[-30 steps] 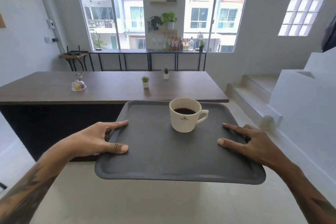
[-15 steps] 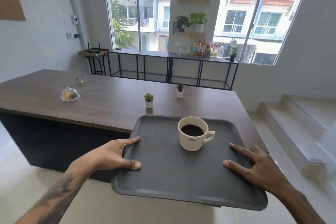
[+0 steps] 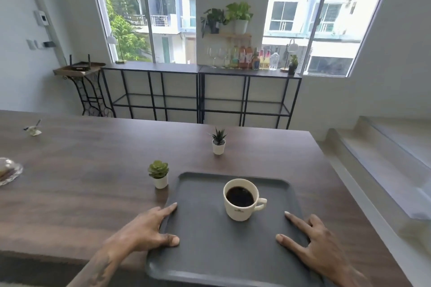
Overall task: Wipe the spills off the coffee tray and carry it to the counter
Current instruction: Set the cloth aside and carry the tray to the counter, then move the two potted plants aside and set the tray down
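Observation:
A dark grey tray (image 3: 205, 254) is held level over the near right part of the brown wooden counter (image 3: 93, 170), its near edge still past the counter's front edge. A white cup of black coffee (image 3: 241, 199) stands upright on the tray's far half. My left hand (image 3: 149, 228) grips the tray's left rim, thumb on top. My right hand (image 3: 314, 242) grips the right rim with thumb and fingers spread on top. The tray's surface looks dry and clean.
A small potted succulent (image 3: 159, 173) stands just left of the tray's far corner, and a spiky potted plant (image 3: 218, 141) stands beyond it. A glass dome dish (image 3: 8, 170) sits at the counter's left edge. Steps (image 3: 384, 158) rise on the right.
I have walked up to the counter. The tray with the cup has moved forward from in front of the counter edge to over its top.

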Motion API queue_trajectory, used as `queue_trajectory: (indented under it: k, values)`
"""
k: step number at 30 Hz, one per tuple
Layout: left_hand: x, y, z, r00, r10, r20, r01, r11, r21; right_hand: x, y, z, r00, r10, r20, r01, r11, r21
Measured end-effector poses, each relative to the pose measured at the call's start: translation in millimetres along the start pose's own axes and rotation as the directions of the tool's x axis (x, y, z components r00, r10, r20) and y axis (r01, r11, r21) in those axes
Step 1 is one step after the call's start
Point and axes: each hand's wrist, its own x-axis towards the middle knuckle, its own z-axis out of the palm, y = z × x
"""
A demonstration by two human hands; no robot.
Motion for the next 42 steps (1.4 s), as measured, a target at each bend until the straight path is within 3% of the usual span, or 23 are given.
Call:
queue_trajectory:
  k: [7,12,15,18,19,22,23,25,26,27,30,33,35,38,42]
  values:
    - [78,-3,-6,0.996,-0.089,-0.006,0.089,0.994,0.07,74,5,21,0.999,0.014,0.04,-0.01,0.995,-0.103]
    - [91,8,-8,0.986,-0.168,-0.016,0.167,0.961,0.218,95,4,21,0.995,-0.04,0.094,0.047,0.996,-0.077]
    - [94,14,-9,0.979,-0.201,-0.026,0.2,0.933,0.299,106,1,15,0.994,-0.092,0.056,0.099,0.987,-0.125]
    - [87,17,-6,0.981,-0.169,-0.091,0.19,0.932,0.31,111,-3,9,0.984,-0.051,0.173,0.086,0.976,-0.2]
    - [81,15,-3,0.981,-0.155,-0.12,0.183,0.943,0.279,115,-4,5,0.975,-0.027,0.223,0.077,0.972,-0.222]
    - [57,4,9,0.935,-0.149,-0.322,0.159,0.987,0.005,123,12,6,0.962,-0.244,0.124,0.272,0.906,-0.323]
    - [51,-1,11,0.875,-0.198,-0.442,0.136,0.976,-0.167,131,13,3,0.971,-0.236,0.033,0.236,0.934,-0.268]
    - [47,-19,13,0.678,-0.355,-0.644,0.055,0.898,-0.437,164,-5,-10,0.999,-0.028,-0.035,0.027,0.999,-0.032]
    - [50,-32,15,0.611,-0.432,-0.664,0.031,0.85,-0.525,188,-17,-11,0.999,-0.003,-0.049,0.007,0.997,0.076]
    - [55,-41,15,0.588,-0.485,-0.647,0.017,0.807,-0.59,212,-32,-6,0.999,-0.023,-0.043,0.03,0.986,0.163]
    - [79,-59,7,0.626,-0.525,-0.576,-0.025,0.725,-0.688,287,-74,18,0.986,-0.11,0.122,0.078,0.968,0.24]
    - [103,-63,8,0.719,-0.474,-0.507,-0.048,0.695,-0.718,333,-102,52,0.933,-0.092,0.348,-0.015,0.956,0.293]
    - [113,-58,10,0.753,-0.443,-0.487,-0.078,0.674,-0.735,348,-110,71,0.902,-0.104,0.42,-0.059,0.932,0.357]
    - [121,-55,12,0.753,-0.423,-0.504,-0.142,0.644,-0.752,356,-116,91,0.895,-0.117,0.43,-0.065,0.92,0.387]
    - [119,-54,11,0.719,-0.46,-0.522,-0.125,0.652,-0.747,354,-121,115,0.928,-0.15,0.34,-0.018,0.895,0.446]
